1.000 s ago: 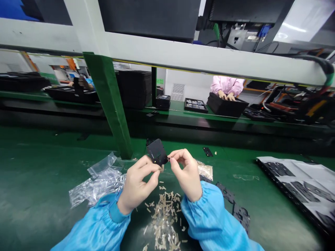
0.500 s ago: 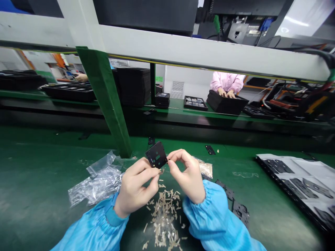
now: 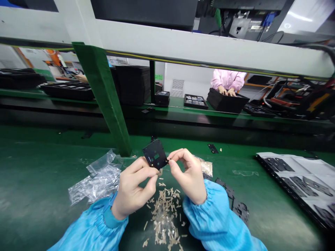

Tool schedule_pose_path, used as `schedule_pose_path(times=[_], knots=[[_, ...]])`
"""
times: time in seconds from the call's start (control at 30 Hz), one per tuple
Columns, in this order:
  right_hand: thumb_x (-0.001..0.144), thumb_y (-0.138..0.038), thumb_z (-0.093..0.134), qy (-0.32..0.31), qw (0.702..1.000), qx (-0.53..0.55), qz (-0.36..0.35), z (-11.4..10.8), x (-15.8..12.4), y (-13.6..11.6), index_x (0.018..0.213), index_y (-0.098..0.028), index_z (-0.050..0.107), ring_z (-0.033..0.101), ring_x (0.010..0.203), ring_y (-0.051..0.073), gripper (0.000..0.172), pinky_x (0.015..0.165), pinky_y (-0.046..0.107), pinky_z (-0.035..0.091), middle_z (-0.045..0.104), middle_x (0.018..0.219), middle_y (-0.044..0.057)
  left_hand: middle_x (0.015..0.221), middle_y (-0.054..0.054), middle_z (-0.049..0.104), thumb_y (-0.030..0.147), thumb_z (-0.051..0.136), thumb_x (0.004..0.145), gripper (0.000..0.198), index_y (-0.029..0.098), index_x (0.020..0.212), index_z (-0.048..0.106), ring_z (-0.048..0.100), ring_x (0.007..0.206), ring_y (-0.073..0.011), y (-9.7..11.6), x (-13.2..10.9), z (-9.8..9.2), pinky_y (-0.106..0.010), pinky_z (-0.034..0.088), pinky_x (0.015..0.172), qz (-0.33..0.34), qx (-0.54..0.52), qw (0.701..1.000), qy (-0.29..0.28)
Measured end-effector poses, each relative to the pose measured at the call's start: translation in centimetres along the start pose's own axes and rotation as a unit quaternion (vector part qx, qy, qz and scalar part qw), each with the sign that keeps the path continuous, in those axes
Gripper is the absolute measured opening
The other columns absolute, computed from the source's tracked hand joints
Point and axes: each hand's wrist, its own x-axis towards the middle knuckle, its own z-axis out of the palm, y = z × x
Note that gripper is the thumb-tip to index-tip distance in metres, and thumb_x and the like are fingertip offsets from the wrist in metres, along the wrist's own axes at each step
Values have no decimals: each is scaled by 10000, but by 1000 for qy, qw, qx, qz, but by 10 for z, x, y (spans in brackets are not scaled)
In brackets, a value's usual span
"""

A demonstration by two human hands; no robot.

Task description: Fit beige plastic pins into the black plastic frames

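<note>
- Fingers (image 3: 146, 169) of the left hand (image 3: 133, 190) pinch the lower edge of a black square plate (image 3: 155, 154), tilted, held above the beige scraps (image 3: 164, 216).
- Right hand (image 3: 190, 177) closes thumb and forefinger on the plate's right corner.
- Both wrists bent inward, palms facing each other, above the scraps.
- Plastic bag (image 3: 98, 181) lies left of the scraps on the green bench (image 3: 39, 174).

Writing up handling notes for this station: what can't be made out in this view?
In the head view:
- Black plate: its right corner is hidden by the right hand.
- Beige scraps: too small to identify; the lowest are cut off by the bottom edge.
- Co-worker: upper body cut off by the white crossbar.
</note>
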Motion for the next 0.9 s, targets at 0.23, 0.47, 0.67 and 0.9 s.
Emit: schedule_pose_path(times=[0.23, 0.47, 0.67, 0.9], knots=[[753, -110, 515, 10, 1000, -6, -12, 0, -1, -1, 676, -199, 486, 586, 705, 145, 121, 654, 269, 477, 600, 731, 12, 638, -7, 536, 34, 502, 744, 168, 155, 708, 613, 520, 569, -92, 1, 0, -1, -199, 434, 510, 11, -3, 1000, 5], [755, -100, 511, 16, 999, -23, -31, 2, -3, -3, 682, -207, 477, 589, 710, 147, 134, 654, 269, 477, 598, 728, 10, 631, -11, 537, 58, 494, 747, 168, 162, 695, 614, 519, 555, -104, 2, -1, -2, -219, 435, 485, 1, -4, 1000, 5], [762, -89, 509, 28, 994, -66, -81, 3, -7, -4, 705, -210, 476, 578, 690, 139, 138, 635, 267, 455, 600, 742, 9, 626, -12, 548, 66, 495, 747, 174, 169, 692, 623, 529, 556, -107, 5, -1, -2, -219, 443, 480, 3, 5, 1000, 9], [753, -78, 519, -13, 997, -32, -64, 0, -6, -7, 697, -194, 494, 565, 715, 137, 131, 663, 260, 446, 585, 750, 13, 615, -6, 548, 34, 517, 727, 184, 181, 697, 625, 534, 561, -109, 6, -1, -1, -222, 447, 492, 44, 29, 998, 24]])
